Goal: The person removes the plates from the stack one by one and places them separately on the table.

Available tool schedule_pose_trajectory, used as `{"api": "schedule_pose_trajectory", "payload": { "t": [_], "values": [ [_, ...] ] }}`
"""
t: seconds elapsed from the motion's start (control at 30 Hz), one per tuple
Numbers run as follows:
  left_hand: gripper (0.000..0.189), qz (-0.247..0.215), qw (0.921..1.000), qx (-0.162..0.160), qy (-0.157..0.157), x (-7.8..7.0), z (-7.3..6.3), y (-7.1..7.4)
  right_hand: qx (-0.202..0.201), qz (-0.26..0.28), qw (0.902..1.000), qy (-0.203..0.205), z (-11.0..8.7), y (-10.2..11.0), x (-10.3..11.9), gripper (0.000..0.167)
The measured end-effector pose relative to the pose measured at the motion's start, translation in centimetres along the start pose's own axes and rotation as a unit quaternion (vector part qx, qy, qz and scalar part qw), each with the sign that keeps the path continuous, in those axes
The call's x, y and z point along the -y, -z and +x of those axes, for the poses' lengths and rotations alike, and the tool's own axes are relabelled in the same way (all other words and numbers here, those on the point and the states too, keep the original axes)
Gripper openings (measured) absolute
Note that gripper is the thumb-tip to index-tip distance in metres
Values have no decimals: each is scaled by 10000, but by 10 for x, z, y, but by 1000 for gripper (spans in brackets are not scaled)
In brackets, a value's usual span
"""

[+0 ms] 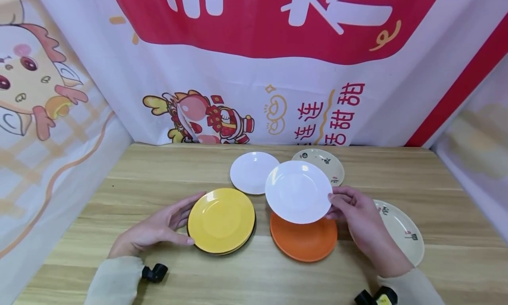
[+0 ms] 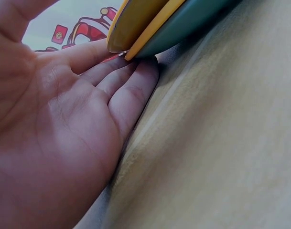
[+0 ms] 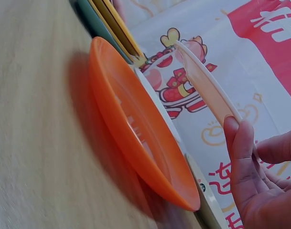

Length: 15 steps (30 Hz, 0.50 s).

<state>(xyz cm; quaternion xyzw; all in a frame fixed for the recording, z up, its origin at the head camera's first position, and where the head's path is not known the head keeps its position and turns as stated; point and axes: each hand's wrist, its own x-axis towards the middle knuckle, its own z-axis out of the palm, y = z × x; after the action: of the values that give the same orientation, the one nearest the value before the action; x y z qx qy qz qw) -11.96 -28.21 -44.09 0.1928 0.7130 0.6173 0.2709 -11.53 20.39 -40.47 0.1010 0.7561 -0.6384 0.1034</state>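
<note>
My right hand (image 1: 355, 221) pinches the right rim of a white plate (image 1: 298, 191), thumb on top. That plate is held in the air above an orange plate (image 1: 303, 241) on the table; the right wrist view shows the gap between the white plate (image 3: 210, 88) and the orange plate (image 3: 140, 129). On the left, a stack of plates has a yellow plate (image 1: 221, 220) on top and a dark green plate (image 2: 183, 31) at the bottom. Beside the stack's left edge lies my left hand (image 1: 162, 227), fingers extended and touching the rim.
Another white plate (image 1: 254, 172) lies behind the stack. A cream patterned plate (image 1: 335, 166) sits at the back, partly hidden by the held plate. A second cream patterned plate (image 1: 409, 234) is at the right, partly behind my right forearm. Printed cloth (image 1: 254, 75) hangs behind the wooden table (image 1: 158, 177).
</note>
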Motion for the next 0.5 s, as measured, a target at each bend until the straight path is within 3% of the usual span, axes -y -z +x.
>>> {"api": "schedule_pose_trajectory", "payload": {
  "t": [0.3, 0.5],
  "values": [
    [107, -42, 10000, -11, -37, 2, -1, 1, -252, -253, 9994, 10, 7, 30, 1, 58],
    [106, -5, 10000, 10, -66, 2, 0, 2, -283, 101, 9994, 180, 15, 61, -3, 57]
  ]
}}
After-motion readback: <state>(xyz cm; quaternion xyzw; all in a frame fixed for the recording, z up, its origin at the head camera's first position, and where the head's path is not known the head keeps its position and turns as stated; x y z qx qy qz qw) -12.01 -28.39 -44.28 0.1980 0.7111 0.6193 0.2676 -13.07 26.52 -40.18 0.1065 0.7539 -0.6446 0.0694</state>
